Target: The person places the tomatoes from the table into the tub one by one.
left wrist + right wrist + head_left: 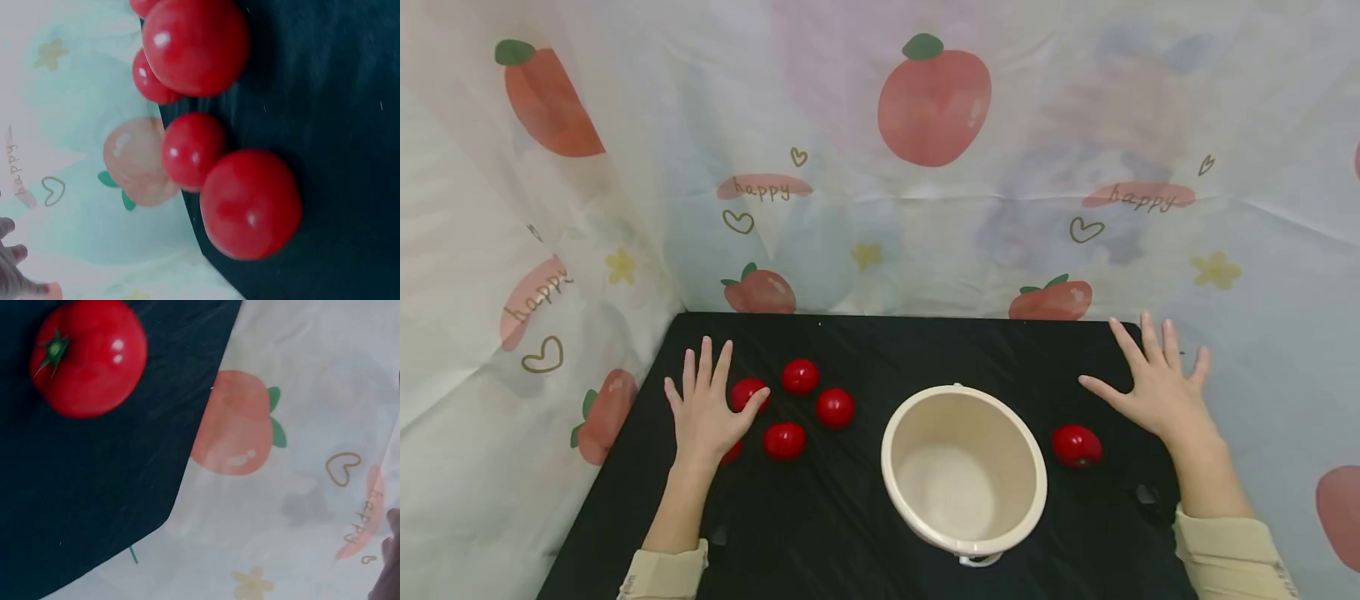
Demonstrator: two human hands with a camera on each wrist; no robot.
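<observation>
My left hand (pixel 703 417) is spread, fingers straight, over the left side of the black table. Red tomatoes lie about it: one tomato (pixel 748 393) partly behind the thumb, another mostly hidden by the wrist, and several to the right, such as the tomato (pixel 784 441) nearest the thumb side. In the left wrist view a large tomato (pixel 251 204) sits close below the camera. On the far right my right hand (pixel 1165 396) also has its fingers spread and holds nothing. Nearest to it lies a single tomato (pixel 1077 446), whose green stem shows in the right wrist view.
A cream bucket (pixel 889 467) with a handle at its front stands right of the table's middle, between the tomato group and the single tomato. Printed curtains (pixel 850 242) hang behind and beside the black table (pixel 842 517).
</observation>
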